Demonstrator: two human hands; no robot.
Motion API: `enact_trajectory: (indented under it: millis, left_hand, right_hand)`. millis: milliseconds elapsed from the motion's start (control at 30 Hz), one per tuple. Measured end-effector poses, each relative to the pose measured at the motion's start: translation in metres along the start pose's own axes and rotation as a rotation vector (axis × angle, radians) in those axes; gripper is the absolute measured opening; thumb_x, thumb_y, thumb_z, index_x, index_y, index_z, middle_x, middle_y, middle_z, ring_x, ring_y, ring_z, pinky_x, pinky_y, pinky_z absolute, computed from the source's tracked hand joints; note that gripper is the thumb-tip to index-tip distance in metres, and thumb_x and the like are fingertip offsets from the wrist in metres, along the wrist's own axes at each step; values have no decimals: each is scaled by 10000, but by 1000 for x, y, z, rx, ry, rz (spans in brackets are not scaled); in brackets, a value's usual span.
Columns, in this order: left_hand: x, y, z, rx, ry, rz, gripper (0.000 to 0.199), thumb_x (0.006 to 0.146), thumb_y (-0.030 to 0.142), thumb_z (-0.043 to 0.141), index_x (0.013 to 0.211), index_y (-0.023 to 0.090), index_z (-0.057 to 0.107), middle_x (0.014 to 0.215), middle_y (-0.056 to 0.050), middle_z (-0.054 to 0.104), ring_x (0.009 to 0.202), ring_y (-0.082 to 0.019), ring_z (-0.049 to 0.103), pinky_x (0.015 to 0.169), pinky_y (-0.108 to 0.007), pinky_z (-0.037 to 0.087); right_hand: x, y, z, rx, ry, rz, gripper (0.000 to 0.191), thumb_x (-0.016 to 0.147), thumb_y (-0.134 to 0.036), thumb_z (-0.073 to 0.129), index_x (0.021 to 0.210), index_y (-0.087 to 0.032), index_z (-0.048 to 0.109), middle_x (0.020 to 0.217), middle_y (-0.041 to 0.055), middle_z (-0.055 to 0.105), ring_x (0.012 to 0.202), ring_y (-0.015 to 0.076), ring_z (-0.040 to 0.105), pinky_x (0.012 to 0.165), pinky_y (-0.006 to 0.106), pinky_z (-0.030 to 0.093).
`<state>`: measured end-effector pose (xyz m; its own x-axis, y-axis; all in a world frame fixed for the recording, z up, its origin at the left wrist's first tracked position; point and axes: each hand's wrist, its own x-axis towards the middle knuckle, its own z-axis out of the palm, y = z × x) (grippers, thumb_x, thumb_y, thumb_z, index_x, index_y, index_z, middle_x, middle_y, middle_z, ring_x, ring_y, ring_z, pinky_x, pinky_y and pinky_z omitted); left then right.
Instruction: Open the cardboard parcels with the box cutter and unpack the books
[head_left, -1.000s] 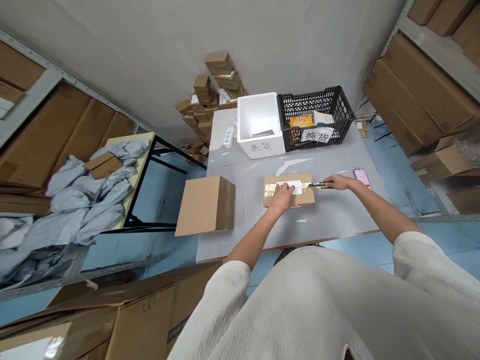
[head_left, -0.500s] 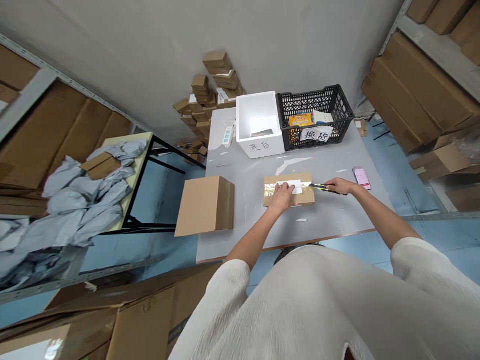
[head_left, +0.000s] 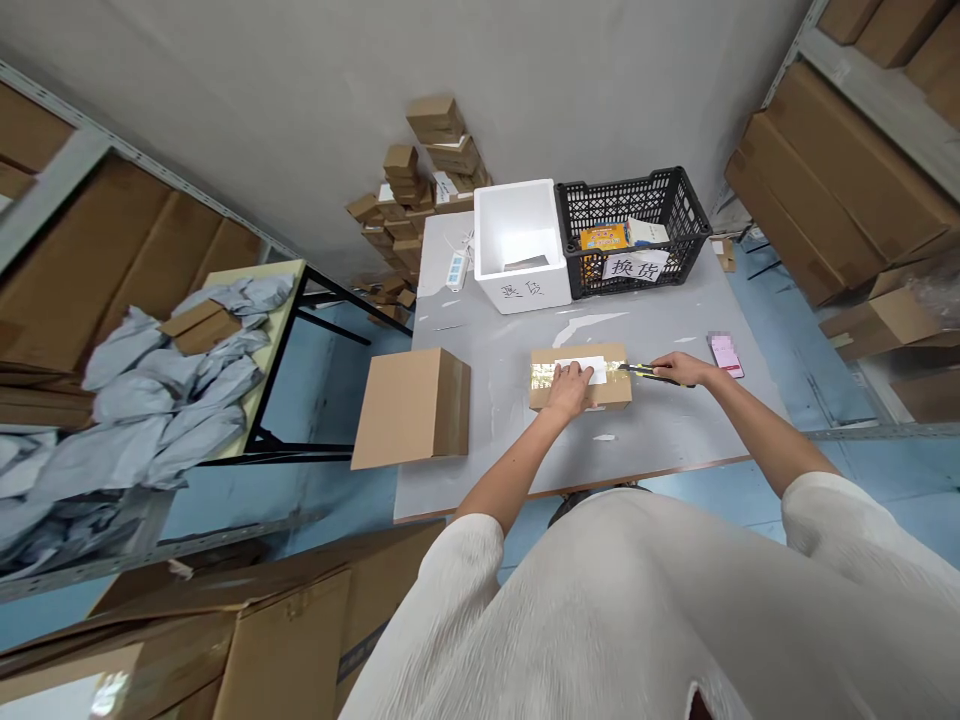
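A taped cardboard box (head_left: 541, 394) with a white label lies on the grey table in front of me. My left hand (head_left: 570, 388) rests on its top, fingers spread over the label and shiny tape. In my right hand (head_left: 677, 368) is a black and yellow utility knife (head_left: 645, 372), gripped with closed fingers. The knife's tip meets the box's right end at the tape; how deep the blade goes cannot be made out.
Behind the box stand a white foam bin (head_left: 534, 292) and a black plastic crate (head_left: 679, 250) holding small packages. A phone (head_left: 725, 355) lies at the right. To the left are a larger carton (head_left: 397, 408), a power strip (head_left: 457, 270) and grey mailing bags (head_left: 142, 400).
Hardly anything differs: the whole view has shifted very slightly. My left hand stays on the box and the knife stays at its right end.
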<state>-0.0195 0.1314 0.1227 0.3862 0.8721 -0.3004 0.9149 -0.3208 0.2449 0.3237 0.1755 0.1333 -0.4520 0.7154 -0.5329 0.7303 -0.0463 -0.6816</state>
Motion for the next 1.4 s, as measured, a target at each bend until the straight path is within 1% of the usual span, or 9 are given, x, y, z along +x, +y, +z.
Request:
enact_trajectory:
  millis: [200, 367, 500, 600, 700, 967, 1067, 1233, 1400]
  left_hand:
    - [-2, -2, 0, -35, 7, 0, 780, 834, 390, 937, 1501, 250, 557, 1478, -160, 567, 1376, -364, 607, 1338, -511, 293]
    - [-3, -4, -5, -54, 14, 1, 964, 858, 431, 902, 1675, 274, 414, 1569, -173, 515, 1393, -384, 592, 1210, -461, 426]
    - [10, 4, -12, -43, 77, -15, 715, 1060, 523, 628, 1691, 256, 421, 1626, -194, 499, 1376, -398, 604, 1214, -516, 401]
    - [26, 14, -13, -27, 118, -28, 500, 1131, 393, 459, 1599, 230, 526, 1551, -191, 579, 1405, -384, 576, 1198, -512, 412]
    - [39, 20, -9, -15, 143, 6, 432, 1108, 282, 478, 1526, 225, 567, 1571, -178, 572, 1464, -354, 525, 1218, -492, 405]
    - [58, 14, -6, -26, 71, 39, 669, 992, 275, 674, 1622, 240, 453, 1712, -201, 445, 1636, -377, 354, 1354, -599, 236]
    - [61, 16, -3, -36, 48, 54, 690, 1023, 259, 585, 1681, 203, 386, 1710, -225, 452, 1648, -376, 351, 1363, -604, 216]
    - [56, 19, 8, -20, 132, 62, 687, 1059, 275, 454, 1724, 152, 327, 1774, -246, 390, 1687, -368, 298, 1364, -583, 209]
    - [51, 18, 13, -17, 179, 81, 648, 1096, 297, 361, 1722, 131, 336, 1784, -236, 396, 1693, -338, 298, 1366, -558, 208]
  right_hand:
    - [-2, 5, 8, 14, 197, -8, 487, 946, -630, 597, 1075, -194, 770, 806, 21, 667, 689, 176, 537, 618, 286, 414]
    - [-15, 12, 8, 122, 225, 80, 433, 986, -609, 614, 1116, -204, 699, 896, 52, 729, 655, 169, 605, 565, 266, 443]
    - [-23, 7, 15, 164, 239, 25, 427, 1039, -589, 602, 1230, -213, 665, 1012, 88, 798, 757, 193, 696, 657, 274, 512]
    - [-28, 2, 20, 44, 275, -39, 475, 1098, -570, 498, 1324, -210, 710, 1009, 88, 817, 846, 229, 713, 792, 331, 559]
    - [-32, -1, 22, -120, 295, -118, 495, 1106, -522, 492, 1419, -239, 750, 1157, 106, 817, 1023, 280, 725, 932, 384, 559]
    - [-27, 2, 31, -403, 323, -175, 498, 1074, -423, 602, 1532, -275, 727, 1207, 153, 774, 1136, 340, 706, 1005, 412, 529]
    - [-24, 2, 34, -403, 312, -172, 512, 1076, -419, 603, 1556, -275, 709, 1207, 152, 778, 1123, 332, 708, 1000, 405, 533]
    - [-22, 3, 38, -355, 305, -151, 519, 1091, -438, 588, 1567, -267, 701, 1178, 148, 768, 1092, 328, 719, 979, 393, 542]
    - [-17, 6, 49, -331, 382, -135, 525, 1114, -471, 544, 1569, -260, 696, 1155, 152, 756, 1129, 342, 701, 1015, 416, 543]
